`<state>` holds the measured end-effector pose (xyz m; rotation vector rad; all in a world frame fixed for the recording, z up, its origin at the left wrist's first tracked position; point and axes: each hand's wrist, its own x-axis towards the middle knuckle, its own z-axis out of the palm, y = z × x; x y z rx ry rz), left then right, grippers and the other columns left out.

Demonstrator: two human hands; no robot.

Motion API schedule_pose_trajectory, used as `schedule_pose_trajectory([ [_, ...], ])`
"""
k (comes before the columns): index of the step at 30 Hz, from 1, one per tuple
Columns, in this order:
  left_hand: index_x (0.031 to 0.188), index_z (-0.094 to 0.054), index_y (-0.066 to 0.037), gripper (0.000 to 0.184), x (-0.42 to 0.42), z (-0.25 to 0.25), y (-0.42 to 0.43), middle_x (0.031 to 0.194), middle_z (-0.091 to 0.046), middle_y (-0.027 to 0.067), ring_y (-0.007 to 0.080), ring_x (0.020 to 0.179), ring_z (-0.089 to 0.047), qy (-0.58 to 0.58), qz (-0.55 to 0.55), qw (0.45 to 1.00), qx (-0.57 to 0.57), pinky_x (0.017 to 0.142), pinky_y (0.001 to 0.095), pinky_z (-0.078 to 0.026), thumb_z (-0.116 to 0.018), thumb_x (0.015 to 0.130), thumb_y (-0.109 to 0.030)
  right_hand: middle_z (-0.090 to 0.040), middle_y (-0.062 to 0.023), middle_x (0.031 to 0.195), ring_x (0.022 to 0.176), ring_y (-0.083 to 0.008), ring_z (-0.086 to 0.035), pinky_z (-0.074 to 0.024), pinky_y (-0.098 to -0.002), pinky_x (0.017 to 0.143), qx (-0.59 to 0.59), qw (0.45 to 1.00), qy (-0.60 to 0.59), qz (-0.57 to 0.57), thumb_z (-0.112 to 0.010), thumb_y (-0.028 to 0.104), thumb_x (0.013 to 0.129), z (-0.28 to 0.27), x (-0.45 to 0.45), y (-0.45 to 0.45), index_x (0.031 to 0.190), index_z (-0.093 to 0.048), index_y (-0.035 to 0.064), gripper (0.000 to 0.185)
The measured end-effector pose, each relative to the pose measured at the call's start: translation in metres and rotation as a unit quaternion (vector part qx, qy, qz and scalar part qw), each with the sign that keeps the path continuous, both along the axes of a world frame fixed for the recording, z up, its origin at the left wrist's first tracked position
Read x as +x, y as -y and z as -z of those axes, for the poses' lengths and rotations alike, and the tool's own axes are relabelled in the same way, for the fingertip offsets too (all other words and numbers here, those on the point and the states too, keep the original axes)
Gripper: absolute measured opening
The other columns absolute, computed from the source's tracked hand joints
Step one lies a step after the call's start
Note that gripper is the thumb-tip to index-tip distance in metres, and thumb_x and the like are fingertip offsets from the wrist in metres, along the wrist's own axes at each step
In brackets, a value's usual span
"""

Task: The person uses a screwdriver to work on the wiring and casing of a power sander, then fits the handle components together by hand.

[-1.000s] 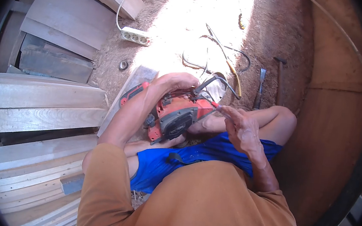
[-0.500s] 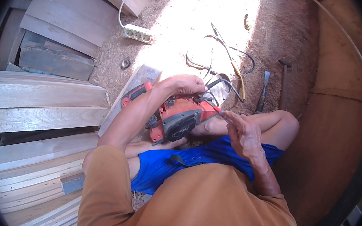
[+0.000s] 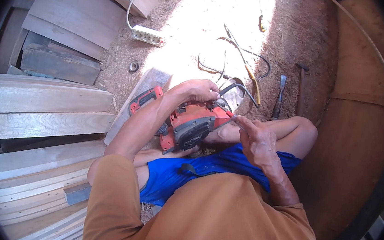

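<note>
A red and black electric planer [image 3: 190,125] lies on its side across my bare lower legs. Over its far end, my left hand [image 3: 200,91] is closed, its fingertips at the black power cord [image 3: 228,90]; part of the grip is hidden. My right hand [image 3: 259,142] is closed around a screwdriver [image 3: 230,114] with a red part showing ahead of the fingers. The screwdriver's shaft points at the planer's cord end, where thin dark wiring shows. Whether the tip touches a screw is too small to tell.
Stacked boards [image 3: 47,106] fill the left side. A white power strip [image 3: 147,36] and a tape roll [image 3: 133,66] lie on the sawdust-covered ground. A chisel [image 3: 279,97] and a hammer [image 3: 301,86] lie right of a loose cable [image 3: 252,75]. A brown curved panel [image 3: 357,136] borders the right.
My left fingers have shifted slightly at the cord. My right hand has turned a little with the screwdriver. The planer has stayed almost in place.
</note>
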<state>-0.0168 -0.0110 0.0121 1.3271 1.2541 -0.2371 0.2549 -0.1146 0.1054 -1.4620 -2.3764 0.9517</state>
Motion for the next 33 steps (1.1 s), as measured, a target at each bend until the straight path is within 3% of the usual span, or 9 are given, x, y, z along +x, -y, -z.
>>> schedule_pose_trajectory([
  [9,0.118,-0.074,-0.010,0.032,0.005,-0.004,0.007,0.093,-0.080,0.0058,0.0165,0.077,-0.070,-0.012,-0.001,1.000,0.023,0.068,0.0369,-0.057,-0.060,0.109,-0.038,-0.067,-0.0180,0.094,0.078,-0.0418,-0.071,-0.0559,-0.0532,0.067,0.080,0.989,0.102,-0.077,-0.067,0.007,0.089,-0.017,-0.019,0.003,0.132,-0.068,0.0088,0.043],
  [12,0.117,-0.075,-0.009,0.032,0.004,0.000,0.007,0.093,-0.081,0.0069,0.0177,0.079,-0.071,-0.017,-0.001,0.999,0.038,0.072,0.0382,-0.059,-0.060,0.108,-0.036,-0.072,-0.0205,0.094,0.083,-0.0415,-0.074,-0.0573,-0.0536,0.071,-0.008,0.992,0.110,-0.061,-0.066,0.007,0.091,-0.025,-0.028,0.000,0.126,-0.068,-0.0006,0.037],
  [15,0.115,-0.076,-0.008,0.031,0.003,-0.006,0.012,0.091,-0.081,0.0075,0.0181,0.080,-0.072,-0.031,-0.004,0.999,0.042,0.074,0.0381,-0.059,-0.059,0.108,-0.033,-0.073,-0.0257,0.094,0.088,-0.0457,-0.073,-0.0595,-0.0485,0.075,-0.069,0.996,-0.049,-0.010,-0.063,0.007,0.100,-0.003,-0.022,-0.011,0.124,-0.069,-0.0025,0.027],
  [19,0.114,-0.075,-0.007,0.030,0.006,-0.011,0.009,0.090,-0.081,0.0073,0.0179,0.080,-0.072,-0.034,-0.010,0.999,0.031,0.075,0.0380,-0.059,-0.059,0.107,-0.031,-0.073,-0.0292,0.092,0.090,-0.0474,-0.073,-0.0591,-0.0488,0.081,-0.278,0.954,-0.063,0.097,-0.063,0.012,0.102,-0.002,-0.014,-0.032,0.124,-0.066,-0.0045,0.028],
  [22,0.114,-0.075,-0.007,0.030,0.009,-0.015,0.010,0.090,-0.081,0.0075,0.0178,0.079,-0.072,-0.027,-0.010,0.999,0.024,0.075,0.0380,-0.059,-0.059,0.107,-0.031,-0.073,-0.0279,0.092,0.090,-0.0465,-0.072,-0.0582,-0.0517,0.079,-0.102,0.990,0.095,0.007,-0.065,0.015,0.099,-0.028,-0.025,-0.019,0.127,-0.063,-0.0028,0.033],
  [23,0.113,-0.075,-0.007,0.030,0.009,-0.017,0.011,0.090,-0.081,0.0076,0.0178,0.079,-0.072,-0.026,-0.007,0.999,0.024,0.075,0.0379,-0.059,-0.059,0.107,-0.031,-0.073,-0.0281,0.093,0.088,-0.0478,-0.071,-0.0560,-0.0561,0.079,0.017,0.995,0.063,-0.076,-0.067,0.016,0.096,-0.015,-0.018,-0.016,0.128,-0.060,-0.0001,0.037],
  [26,0.112,-0.075,-0.007,0.029,0.011,-0.016,0.014,0.090,-0.081,0.0077,0.0176,0.079,-0.071,-0.032,-0.009,0.998,0.045,0.074,0.0382,-0.059,-0.060,0.107,-0.031,-0.072,-0.0291,0.094,0.088,-0.0478,-0.071,-0.0547,-0.0567,0.080,0.021,0.983,0.104,-0.151,-0.066,0.011,0.093,-0.017,-0.017,-0.016,0.124,-0.061,0.0012,0.033],
  [29,0.111,-0.076,-0.006,0.029,0.012,-0.013,0.016,0.089,-0.081,0.0075,0.0174,0.078,-0.071,-0.042,-0.030,0.998,0.035,0.073,0.0380,-0.058,-0.060,0.107,-0.030,-0.073,-0.0286,0.096,0.090,-0.0476,-0.071,-0.0560,-0.0533,0.083,-0.068,0.991,0.077,-0.089,-0.064,0.009,0.095,-0.017,-0.017,-0.017,0.123,-0.064,0.0024,0.029],
  [33,0.112,-0.076,-0.007,0.028,0.015,-0.023,0.021,0.088,-0.081,0.0080,0.0185,0.079,-0.071,-0.056,-0.038,0.996,0.050,0.074,0.0382,-0.058,-0.060,0.107,-0.030,-0.075,-0.0297,0.096,0.091,-0.0450,-0.075,-0.0579,-0.0510,0.081,-0.171,0.985,-0.014,0.022,-0.065,0.017,0.098,-0.006,-0.016,-0.016,0.121,-0.065,-0.0015,0.029],
])
